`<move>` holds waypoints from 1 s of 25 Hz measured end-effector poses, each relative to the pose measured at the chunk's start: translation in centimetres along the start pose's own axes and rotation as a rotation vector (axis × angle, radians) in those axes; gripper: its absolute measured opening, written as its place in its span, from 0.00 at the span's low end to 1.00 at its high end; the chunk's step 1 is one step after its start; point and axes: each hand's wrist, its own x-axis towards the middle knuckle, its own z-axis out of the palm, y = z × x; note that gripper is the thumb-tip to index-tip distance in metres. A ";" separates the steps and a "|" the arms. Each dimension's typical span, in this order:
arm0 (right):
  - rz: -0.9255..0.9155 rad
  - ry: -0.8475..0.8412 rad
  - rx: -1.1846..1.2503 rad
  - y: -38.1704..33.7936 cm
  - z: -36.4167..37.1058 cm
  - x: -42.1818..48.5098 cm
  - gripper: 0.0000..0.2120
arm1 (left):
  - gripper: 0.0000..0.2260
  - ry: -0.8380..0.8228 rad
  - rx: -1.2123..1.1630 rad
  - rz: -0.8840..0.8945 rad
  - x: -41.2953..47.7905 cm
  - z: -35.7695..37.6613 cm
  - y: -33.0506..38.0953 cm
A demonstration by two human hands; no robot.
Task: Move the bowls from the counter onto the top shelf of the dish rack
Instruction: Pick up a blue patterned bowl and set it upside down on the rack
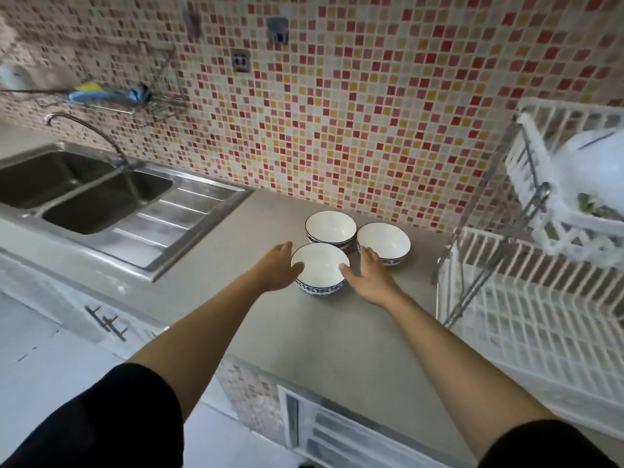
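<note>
**Hands closing on the nearest bowl**

Both hands are reaching forward, arms nearly straight. Left hand (278,266) is cupping the left side of the near bowl (319,269), thumb over its rim; right hand (369,276) is touching the right side, fingers spread, not yet clamped. That bowl is sitting on the bench (320,332) beside two others (331,228) (384,241). Gripping evenly under the rim should be keeping it level for the lift toward the dish rack (557,184) at right.

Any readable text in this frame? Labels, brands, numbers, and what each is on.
None readable.
Bowls: blue band pattern outside, no lettering.
Wall hooks: plain squares, blurred, no text visible.
Blue and yellow items on the wall rail: too blurred to tell if printed.
White bag on the dish rack: no print legible.
</note>
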 end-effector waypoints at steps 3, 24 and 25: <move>0.081 0.015 0.022 1.7 2.4 3.1 0.36 | 0.28 -0.057 -0.064 -0.053 3.1 2.8 -1.5; 0.261 -0.070 0.250 2.5 4.7 6.7 0.19 | 0.11 0.074 -0.396 -0.324 7.7 3.7 -2.4; 0.213 -0.018 0.276 1.9 4.0 5.4 0.19 | 0.10 0.111 -0.462 -0.302 6.3 2.8 -1.9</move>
